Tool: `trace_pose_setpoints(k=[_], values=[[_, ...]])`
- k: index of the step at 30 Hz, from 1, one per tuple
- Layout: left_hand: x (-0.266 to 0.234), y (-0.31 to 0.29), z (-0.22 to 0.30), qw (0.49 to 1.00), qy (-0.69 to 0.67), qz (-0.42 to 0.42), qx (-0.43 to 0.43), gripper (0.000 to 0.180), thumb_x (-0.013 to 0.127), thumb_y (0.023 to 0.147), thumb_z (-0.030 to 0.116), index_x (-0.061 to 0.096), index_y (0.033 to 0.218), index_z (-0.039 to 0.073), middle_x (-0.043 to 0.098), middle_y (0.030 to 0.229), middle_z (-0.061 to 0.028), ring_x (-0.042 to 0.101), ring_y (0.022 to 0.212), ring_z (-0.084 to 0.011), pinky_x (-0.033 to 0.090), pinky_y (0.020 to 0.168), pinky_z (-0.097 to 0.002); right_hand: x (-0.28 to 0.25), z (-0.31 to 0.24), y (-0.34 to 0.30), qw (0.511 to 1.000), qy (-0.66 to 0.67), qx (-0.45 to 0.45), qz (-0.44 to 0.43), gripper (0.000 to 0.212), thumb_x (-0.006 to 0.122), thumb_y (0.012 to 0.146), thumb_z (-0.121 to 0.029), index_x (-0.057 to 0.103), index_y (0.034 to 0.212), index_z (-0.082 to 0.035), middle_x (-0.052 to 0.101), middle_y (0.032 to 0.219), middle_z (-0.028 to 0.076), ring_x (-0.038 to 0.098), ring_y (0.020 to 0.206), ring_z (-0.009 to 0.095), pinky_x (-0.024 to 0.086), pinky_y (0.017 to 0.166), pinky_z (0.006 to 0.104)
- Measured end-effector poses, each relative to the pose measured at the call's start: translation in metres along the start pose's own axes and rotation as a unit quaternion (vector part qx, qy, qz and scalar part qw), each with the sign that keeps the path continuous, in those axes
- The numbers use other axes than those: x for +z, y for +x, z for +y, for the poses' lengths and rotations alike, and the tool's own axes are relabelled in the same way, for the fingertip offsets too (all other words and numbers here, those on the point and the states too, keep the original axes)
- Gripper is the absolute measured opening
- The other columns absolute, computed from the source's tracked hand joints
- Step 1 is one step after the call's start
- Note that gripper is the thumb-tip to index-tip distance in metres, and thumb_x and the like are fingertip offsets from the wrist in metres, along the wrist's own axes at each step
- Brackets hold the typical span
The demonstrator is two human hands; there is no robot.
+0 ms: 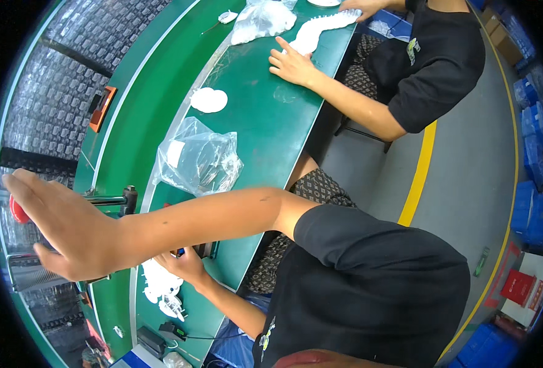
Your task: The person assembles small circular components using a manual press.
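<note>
Right hand: the right hand point(78, 236) is raised toward nine o'clock from the middle of the view, fingers extended, thumb apart from them; I cannot tell whether the fingers close on the knob.
Red knob: the red knob point(19, 210) shows at nine o'clock, near the rim, partly hidden behind the fingers.
Lever: the metal bar point(103, 200) with its black fitting point(129, 200) lies just to the two o'clock side of that hand.
Left hand: the left hand point(188, 266) is between seven and eight o'clock, below the right forearm; its fingertips are partly hidden, so I cannot tell its grip.
White parts: the white parts point(161, 283) lie on the green table point(259, 126) just to the left hand's seven o'clock; contact is unclear.
Clear bag: the clear bag point(204, 161) lies toward ten o'clock.
White discs: the white discs point(209, 100) overlap at eleven.
Co-worker: the co-worker point(437, 67) sits at two o'clock, hands at either end of a white row point(320, 27).
Black box: the black box point(152, 341) lies at seven.
</note>
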State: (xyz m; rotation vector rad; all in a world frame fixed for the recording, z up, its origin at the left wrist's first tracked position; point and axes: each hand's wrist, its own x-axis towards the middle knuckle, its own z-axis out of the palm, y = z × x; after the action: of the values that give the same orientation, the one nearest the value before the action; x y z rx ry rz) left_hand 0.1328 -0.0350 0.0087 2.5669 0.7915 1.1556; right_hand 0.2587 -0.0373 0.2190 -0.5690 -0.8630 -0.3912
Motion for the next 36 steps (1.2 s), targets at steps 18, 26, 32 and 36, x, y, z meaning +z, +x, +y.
trace_pose_setpoints(k=[18, 26, 32, 36], values=[[-0.015, -0.094, 0.048, 0.959, -0.249, 0.096, -0.099, 0.056, 0.064, 0.092, 0.039, 0.062, 0.117, -0.011, 0.066, 0.115, -0.0246, 0.063, 0.105, -0.0369, 0.050, 0.092, -0.0474, -0.247, -0.063, -0.195, 0.919, -0.193, 0.060, -0.338, 0.034, 0.074, 0.084, -0.012, 0.065, 0.117, -0.008, 0.058, 0.132, 0.013, 0.057, 0.119, 0.031, 0.050, 0.095, 0.0429], [0.002, -0.099, 0.059, 0.896, -0.346, -0.026, -0.276, 0.071, 0.046, 0.101, 0.053, 0.058, 0.126, -0.013, 0.067, 0.117, -0.0199, 0.063, 0.108, -0.0248, 0.048, 0.095, -0.0370, -0.240, -0.040, -0.181, 0.892, -0.188, 0.062, -0.407, 0.057, 0.074, 0.085, -0.021, 0.055, 0.135, -0.003, 0.057, 0.133, 0.017, 0.057, 0.122, 0.032, 0.045, 0.104, 0.0446], [-0.007, -0.095, 0.071, 0.893, -0.346, -0.136, -0.255, 0.046, 0.051, 0.102, 0.030, 0.058, 0.127, -0.008, 0.068, 0.116, -0.0217, 0.066, 0.109, -0.0294, 0.047, 0.100, -0.0387, -0.261, -0.019, -0.132, 0.880, -0.316, 0.184, -0.302, 0.067, 0.084, 0.075, -0.021, 0.054, 0.132, -0.001, 0.059, 0.129, 0.016, 0.057, 0.118, 0.034, 0.047, 0.099, 0.0403], [-0.005, -0.110, 0.063, 0.908, -0.287, -0.152, -0.266, 0.024, 0.057, 0.095, 0.001, 0.067, 0.116, -0.003, 0.071, 0.111, -0.0169, 0.067, 0.105, -0.0267, 0.048, 0.097, -0.0359, -0.312, 0.064, -0.079, 0.819, -0.490, 0.240, -0.178, 0.065, 0.083, 0.073, -0.025, 0.057, 0.127, -0.002, 0.056, 0.127, 0.018, 0.053, 0.118, 0.036, 0.045, 0.100, 0.0426]])
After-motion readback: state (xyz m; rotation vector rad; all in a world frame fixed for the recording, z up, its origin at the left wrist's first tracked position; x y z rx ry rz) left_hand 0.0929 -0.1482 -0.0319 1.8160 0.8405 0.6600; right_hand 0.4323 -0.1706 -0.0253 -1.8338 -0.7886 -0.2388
